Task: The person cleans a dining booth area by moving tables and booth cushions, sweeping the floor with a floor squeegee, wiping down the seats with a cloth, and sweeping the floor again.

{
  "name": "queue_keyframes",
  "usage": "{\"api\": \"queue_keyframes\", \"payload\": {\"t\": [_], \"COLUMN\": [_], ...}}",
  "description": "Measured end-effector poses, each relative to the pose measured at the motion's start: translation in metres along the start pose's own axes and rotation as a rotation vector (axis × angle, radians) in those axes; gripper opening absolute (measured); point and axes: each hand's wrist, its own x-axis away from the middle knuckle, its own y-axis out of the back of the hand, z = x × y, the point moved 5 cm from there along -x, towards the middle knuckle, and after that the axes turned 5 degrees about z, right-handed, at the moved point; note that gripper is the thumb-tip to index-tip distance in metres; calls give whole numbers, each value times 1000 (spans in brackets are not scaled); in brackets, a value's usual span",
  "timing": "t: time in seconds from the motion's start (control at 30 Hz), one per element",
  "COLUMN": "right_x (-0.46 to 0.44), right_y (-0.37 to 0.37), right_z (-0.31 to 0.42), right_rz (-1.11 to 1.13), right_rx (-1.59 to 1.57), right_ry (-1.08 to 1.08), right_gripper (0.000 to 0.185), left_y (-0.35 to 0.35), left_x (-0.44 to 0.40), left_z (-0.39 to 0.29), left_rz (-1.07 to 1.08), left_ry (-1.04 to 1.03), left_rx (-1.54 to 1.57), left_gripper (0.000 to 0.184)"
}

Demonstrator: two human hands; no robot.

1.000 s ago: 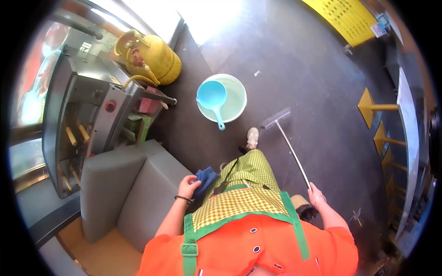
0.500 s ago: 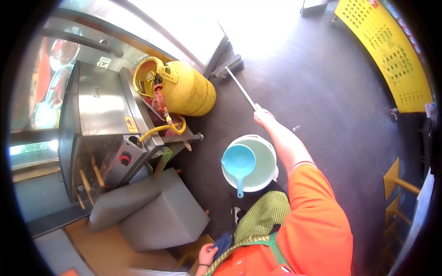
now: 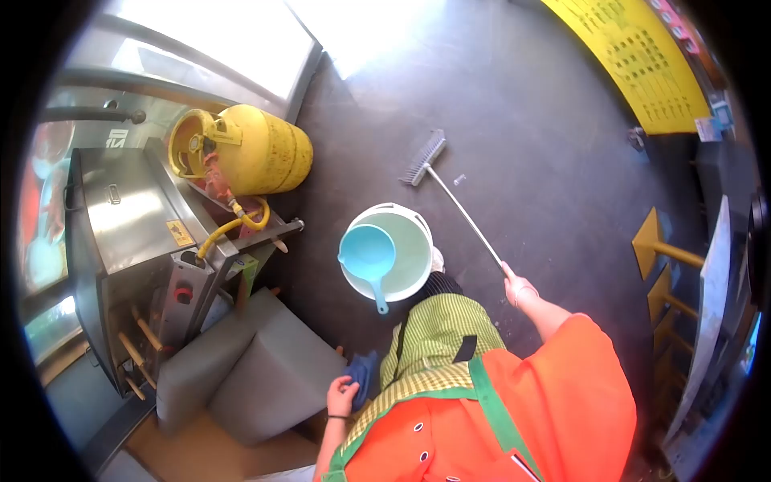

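My right hand (image 3: pixel 519 287) is closed around the end of the pale handle of a broom (image 3: pixel 424 158). The broom's bristled head rests on the dark floor, ahead of a white bucket (image 3: pixel 416 249). A light-blue dipper (image 3: pixel 368 251) with a short handle sits at the top of that bucket, which stands by my feet. Low at my side, my left hand (image 3: pixel 343 397) has its fingers curled against a dark-blue cloth (image 3: pixel 364 376) and appears to grip it; part of the grip is hidden.
A yellow gas cylinder (image 3: pixel 269 150) with a hose stands left, beside a steel cooking unit (image 3: pixel 128 213). A grey padded seat (image 3: pixel 277 365) is near my left hand. At right are a yellow sign (image 3: pixel 642 68) and a table on its side (image 3: pixel 700 321). A small scrap (image 3: pixel 459 179) lies by the broom head.
The broom head has come away from the door edge, back across the floor toward the bucket and to its right. My right arm has drawn in, and my view has shifted.
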Motion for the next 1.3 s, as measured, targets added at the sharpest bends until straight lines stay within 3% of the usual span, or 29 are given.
{"api": "queue_keyframes", "payload": {"t": [0.2,0.3,0.43,0.6,0.77,0.83,0.93,1.03,1.13,1.3], "right_x": [127,182,230,300,340,307,199,98,82,79], "right_y": [-165,-253,-365,-425,-409,-376,-324,-238,-176,-291], "right_z": [-139,-173,-217,-242,-209,-198,-200,-204,-248,-370], "right_rz": [69,116,178,114,91,69,-159,-211,-118,-79], "right_rx": [-170,-251,-301,-379,-481,-511,-489,-419,-494,-649], "right_ry": [-263,-360,-441,-518,-467,-419,-259,-185,-210,-316], "right_gripper": [49,50,50,47,48,45,45,69,71,49], "left_y": [4,10,16,4,-4,-16,-46,-56,-72,-130], "left_x": [-23,-32,-24,3,0,-7,19,24,48,55], "left_z": [-70,-73,-62,-41,-4,14,7,3,-12,-4], "left_rz": [122,239,286,376,393,450,445,367,228,300], "left_ry": [-265,-337,-435,-425,-449,-406,-420,-428,-484,-426], "left_rx": [-351,-341,-581,-691,-689,-666,-814,-779,-928,-990], "left_gripper": [30,27,27,29,29,29,28,28,28,30]}}
